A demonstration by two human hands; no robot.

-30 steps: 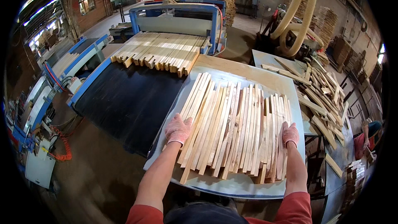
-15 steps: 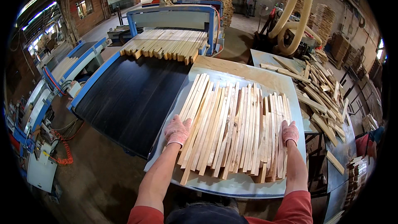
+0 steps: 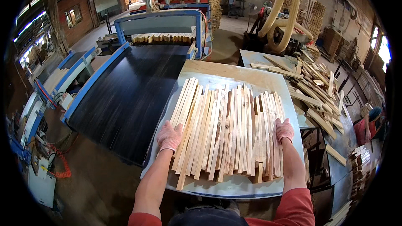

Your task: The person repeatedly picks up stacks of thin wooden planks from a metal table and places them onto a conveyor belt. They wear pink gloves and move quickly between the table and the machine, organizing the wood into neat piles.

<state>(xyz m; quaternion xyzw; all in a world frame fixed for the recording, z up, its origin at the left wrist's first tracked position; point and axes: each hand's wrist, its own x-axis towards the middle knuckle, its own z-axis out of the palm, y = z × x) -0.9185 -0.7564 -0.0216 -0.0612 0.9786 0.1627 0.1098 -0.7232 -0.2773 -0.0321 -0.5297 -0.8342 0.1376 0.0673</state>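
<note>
A row of pale wooden strips (image 3: 228, 132) lies side by side on a metal-topped table (image 3: 268, 190), their near ends uneven. My left hand (image 3: 169, 137), in a pinkish work glove, presses against the row's left edge with its thumb toward the wood. Against the right edge, my right hand (image 3: 285, 130), gloved alike, has its fingers bent at the outermost strips. Both hands together hold the row from its two sides. The undersides of my fingers are partly hidden.
Left of the table runs a black conveyor belt (image 3: 125, 96) into a blue-framed machine (image 3: 158, 24), where another batch of strips (image 3: 163, 37) enters. Loose offcuts (image 3: 314, 90) are heaped at the right. A co-worker (image 3: 370, 125) is at the far right. Hoses (image 3: 278, 6) hang behind.
The batch on the belt has moved farther into the machine, baring more black belt. My head view has shifted a little; both hands stay at the sides of the row.
</note>
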